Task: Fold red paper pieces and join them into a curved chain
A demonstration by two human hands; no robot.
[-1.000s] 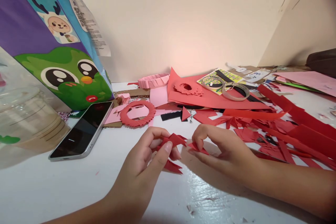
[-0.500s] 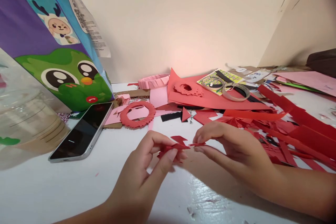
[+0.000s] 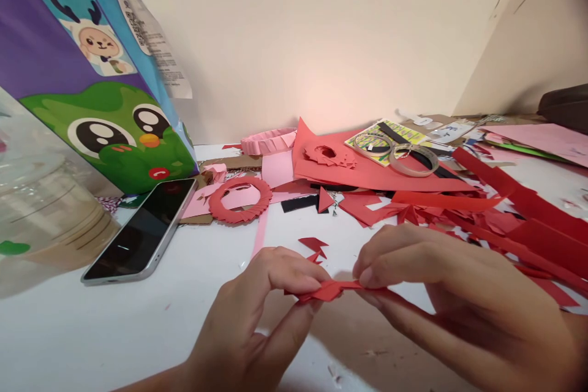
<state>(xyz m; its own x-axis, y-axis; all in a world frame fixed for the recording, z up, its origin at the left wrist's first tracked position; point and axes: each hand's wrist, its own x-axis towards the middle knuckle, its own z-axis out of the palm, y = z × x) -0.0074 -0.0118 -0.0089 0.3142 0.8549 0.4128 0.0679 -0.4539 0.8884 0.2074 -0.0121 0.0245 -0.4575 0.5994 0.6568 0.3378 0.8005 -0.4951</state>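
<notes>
Low over the white table, my left hand (image 3: 266,312) pinches a small bundle of folded red paper pieces (image 3: 327,291) between thumb and fingers. My right hand (image 3: 441,294) grips the right end of the same red paper between thumb and fingertips, so the paper spans both hands. Just behind my left fingers lie loose folded red paper pieces (image 3: 314,245) on the table. Farther back sits a red folded-paper ring (image 3: 241,201), partly over pink paper. The far side of the held bundle is covered by my fingers.
A phone (image 3: 142,229) and a plastic cup (image 3: 55,214) are at left, before a purple bag (image 3: 105,73). At the back lie a pink paper ring (image 3: 266,142), red sheets (image 3: 386,177) and tape rolls (image 3: 416,160). Red paper strips (image 3: 542,233) pile up at right.
Both hands have come lower and nearer to me. My right hand's small red piece now meets the bundle in my left hand. The loose red pieces behind are more exposed.
</notes>
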